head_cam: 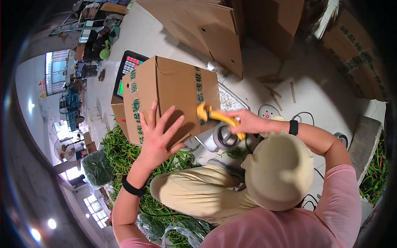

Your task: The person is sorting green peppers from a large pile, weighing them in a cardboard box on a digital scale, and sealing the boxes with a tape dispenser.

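Observation:
A cardboard carton (180,90) with printed tape across it stands on the metal platform of a scale (232,99). My left hand (156,138) lies on its near side with the fingers spread, holding nothing. A thin brown strip (180,141) shows by the left thumb. In my right hand (249,121) is a yellow-handled tape dispenser (221,116), slightly blurred, its head over the carton's right part. A roll of tape (220,139) hangs below the handle. Behind the carton, the scale's keypad console (131,65) is partly hidden.
Green chili peppers (124,148) are heaped left of my knee. Flattened cartons (207,34) stand upright at the top. A taped carton (356,59) is at the far right. Cardboard strips (292,92) and a black cable (304,114) lie on the floor. A grey block (366,148) borders more peppers.

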Tool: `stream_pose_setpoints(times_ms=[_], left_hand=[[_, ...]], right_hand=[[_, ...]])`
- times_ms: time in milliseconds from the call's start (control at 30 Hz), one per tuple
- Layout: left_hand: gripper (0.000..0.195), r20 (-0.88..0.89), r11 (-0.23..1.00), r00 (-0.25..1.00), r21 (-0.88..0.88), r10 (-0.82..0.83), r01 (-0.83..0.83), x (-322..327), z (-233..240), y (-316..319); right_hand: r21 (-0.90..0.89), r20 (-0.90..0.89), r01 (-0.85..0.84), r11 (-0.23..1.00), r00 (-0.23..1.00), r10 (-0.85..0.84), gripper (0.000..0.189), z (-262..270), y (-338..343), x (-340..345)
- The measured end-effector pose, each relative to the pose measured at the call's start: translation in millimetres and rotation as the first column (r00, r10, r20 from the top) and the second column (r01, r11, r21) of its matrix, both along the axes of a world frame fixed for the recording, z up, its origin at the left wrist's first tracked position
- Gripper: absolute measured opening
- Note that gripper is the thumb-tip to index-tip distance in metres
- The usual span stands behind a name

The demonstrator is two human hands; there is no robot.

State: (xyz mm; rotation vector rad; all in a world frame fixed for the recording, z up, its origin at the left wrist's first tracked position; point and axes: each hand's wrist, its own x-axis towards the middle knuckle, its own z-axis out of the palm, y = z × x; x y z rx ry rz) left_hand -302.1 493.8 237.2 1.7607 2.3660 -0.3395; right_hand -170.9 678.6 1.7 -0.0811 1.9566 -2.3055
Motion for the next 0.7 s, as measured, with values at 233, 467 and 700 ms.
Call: stream_pose_setpoints(times_ms=[233,467,700], left_hand=[[0.077,-0.001,0.999,0.999,0.028,-0.040,0.040,-1.5,-6.4,5.5],[0.071,0.006,0.999,0.999,0.026,-0.041,0.040,-2.6,-5.3,0.2],[0.083,0.491,0.634,0.805,0.515,0.334,-0.577,-38.7,-1.3,-20.3]], right_hand=[[-0.127,0.139,-0.558,0.820,0.809,0.571,0.063,-15.9,57.3,-61.5],[0.400,-0.029,-0.827,0.394,0.418,0.908,0.045,25.0,27.3,-148.3],[0.211,-0.092,-0.726,0.655,0.652,0.752,0.039,-1.7,37.9,-58.3]])
